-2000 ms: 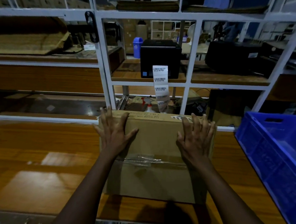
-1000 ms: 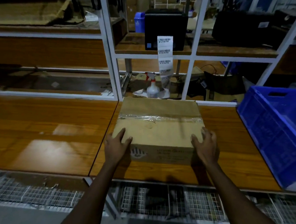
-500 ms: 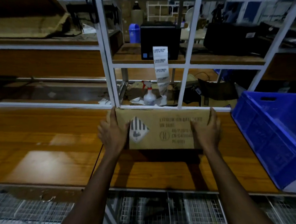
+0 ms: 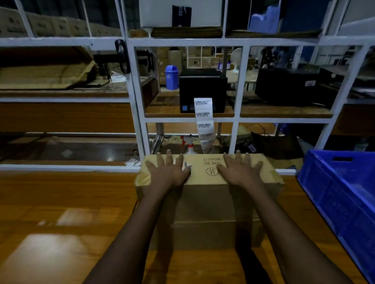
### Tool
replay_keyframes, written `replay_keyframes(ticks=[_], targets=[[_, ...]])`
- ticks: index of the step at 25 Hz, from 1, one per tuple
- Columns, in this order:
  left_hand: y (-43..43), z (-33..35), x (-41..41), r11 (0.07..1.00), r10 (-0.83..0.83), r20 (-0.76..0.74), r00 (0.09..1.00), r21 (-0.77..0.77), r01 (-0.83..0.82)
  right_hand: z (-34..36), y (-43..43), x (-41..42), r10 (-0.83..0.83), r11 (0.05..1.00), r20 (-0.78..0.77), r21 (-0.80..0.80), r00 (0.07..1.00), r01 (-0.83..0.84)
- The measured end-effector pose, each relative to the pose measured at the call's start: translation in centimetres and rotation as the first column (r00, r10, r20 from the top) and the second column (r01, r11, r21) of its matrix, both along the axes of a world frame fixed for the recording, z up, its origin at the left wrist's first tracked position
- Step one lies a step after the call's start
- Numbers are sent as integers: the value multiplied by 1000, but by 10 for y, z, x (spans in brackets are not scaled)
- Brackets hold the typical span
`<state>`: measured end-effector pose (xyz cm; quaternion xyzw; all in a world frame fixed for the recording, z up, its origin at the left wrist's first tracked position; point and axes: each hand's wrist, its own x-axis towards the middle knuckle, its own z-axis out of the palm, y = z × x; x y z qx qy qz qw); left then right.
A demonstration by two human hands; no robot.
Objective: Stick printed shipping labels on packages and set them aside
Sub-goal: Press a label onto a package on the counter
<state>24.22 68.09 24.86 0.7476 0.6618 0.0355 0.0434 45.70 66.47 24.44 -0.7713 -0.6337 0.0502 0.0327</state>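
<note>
2 flat palms, our left hand [image 4: 166, 172] and right hand [image 4: 239, 168], press with released grip on the brown cardboard box [image 4: 208, 198] at the rear edge of the wooden worktop [image 4: 75, 205], so we judge a shove could slide it off behind.

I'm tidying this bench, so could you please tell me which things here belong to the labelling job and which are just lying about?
For the job: cardboard box, left hand and right hand flat on its top; label strip hanging from the label printer.

Lying about: spray bottle, blue crate, flattened cardboard on the shelf, small blue bin.
</note>
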Motion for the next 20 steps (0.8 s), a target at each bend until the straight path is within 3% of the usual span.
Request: replay_keyframes(ticks=[2, 5, 14, 20], targets=[[19, 4, 2, 994, -100, -34, 994, -49, 98, 7, 19, -5, 57, 997, 7, -52, 998, -57], [35, 6, 3, 994, -97, -43, 994, -59, 94, 12, 36, -5, 92, 992, -8, -90, 996, -92], [46, -8, 16, 973, -149, -104, 983, 160, 165, 0, 48, -4, 130, 990, 142, 30, 981, -136], [52, -3, 4, 982, -146, -87, 985, 110, 155, 1, 47, 10, 219, 974, 55, 46, 974, -222]])
